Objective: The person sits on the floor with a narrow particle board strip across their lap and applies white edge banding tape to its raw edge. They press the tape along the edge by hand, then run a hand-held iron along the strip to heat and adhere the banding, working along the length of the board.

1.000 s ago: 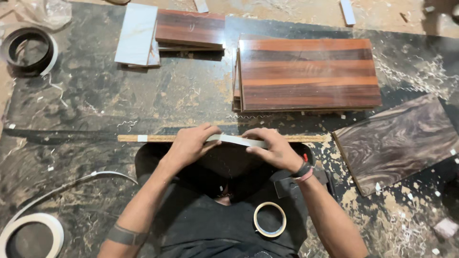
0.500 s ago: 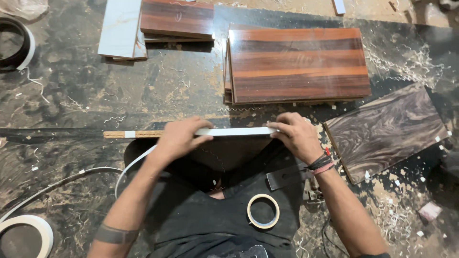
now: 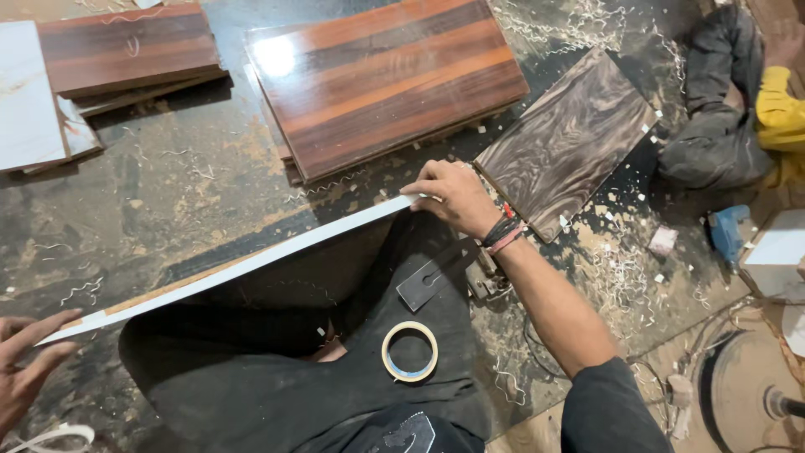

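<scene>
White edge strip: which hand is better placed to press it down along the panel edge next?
Probably the right. The right hand already pinches the white edge strip at its far end, while the left hand sits open at the near tip, fingers barely touching.

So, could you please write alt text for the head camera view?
A seated person holds a long white-edged strip across the lap, right hand pinching one end, left hand at the other. A tape roll rests on the lap; striped wood panels lie beyond.

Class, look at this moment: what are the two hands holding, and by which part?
A long white edge strip: right hand pinches one end, left hand touches the other end; its grip is unclear.
</scene>
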### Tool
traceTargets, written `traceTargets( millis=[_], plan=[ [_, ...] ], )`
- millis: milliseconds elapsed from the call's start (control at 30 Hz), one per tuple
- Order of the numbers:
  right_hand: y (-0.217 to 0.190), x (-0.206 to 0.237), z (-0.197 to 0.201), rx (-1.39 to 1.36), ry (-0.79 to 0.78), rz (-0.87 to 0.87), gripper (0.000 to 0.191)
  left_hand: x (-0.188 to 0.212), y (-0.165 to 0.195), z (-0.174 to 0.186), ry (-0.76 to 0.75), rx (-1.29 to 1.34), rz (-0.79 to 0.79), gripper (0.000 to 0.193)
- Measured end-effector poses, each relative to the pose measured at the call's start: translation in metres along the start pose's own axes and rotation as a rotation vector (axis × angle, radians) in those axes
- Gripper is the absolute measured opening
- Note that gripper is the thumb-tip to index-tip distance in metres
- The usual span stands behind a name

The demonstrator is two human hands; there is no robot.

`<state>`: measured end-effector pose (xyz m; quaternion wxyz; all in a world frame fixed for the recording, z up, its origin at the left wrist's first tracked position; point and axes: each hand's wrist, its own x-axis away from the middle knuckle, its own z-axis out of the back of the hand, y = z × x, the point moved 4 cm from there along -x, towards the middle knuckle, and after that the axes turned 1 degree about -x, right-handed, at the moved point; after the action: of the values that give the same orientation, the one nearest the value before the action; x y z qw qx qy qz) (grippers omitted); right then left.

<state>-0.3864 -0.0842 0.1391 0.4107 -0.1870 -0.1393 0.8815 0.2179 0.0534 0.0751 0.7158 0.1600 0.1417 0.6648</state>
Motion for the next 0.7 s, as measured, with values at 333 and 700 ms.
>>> traceTargets(
  millis=[333,700],
  plan=[
    [0.004,0.001,-0.002,-0.027,0.009,-0.023,0.028,-0.007,-0.003,-0.004,-0.054,0.205,-0.240,0.026],
    [-0.006,-0.005,-0.002,-0.029,0.017,-0.040,0.025,-0.065,0.221,-0.006,0.031,0.243,-0.382,0.036]
  ],
)
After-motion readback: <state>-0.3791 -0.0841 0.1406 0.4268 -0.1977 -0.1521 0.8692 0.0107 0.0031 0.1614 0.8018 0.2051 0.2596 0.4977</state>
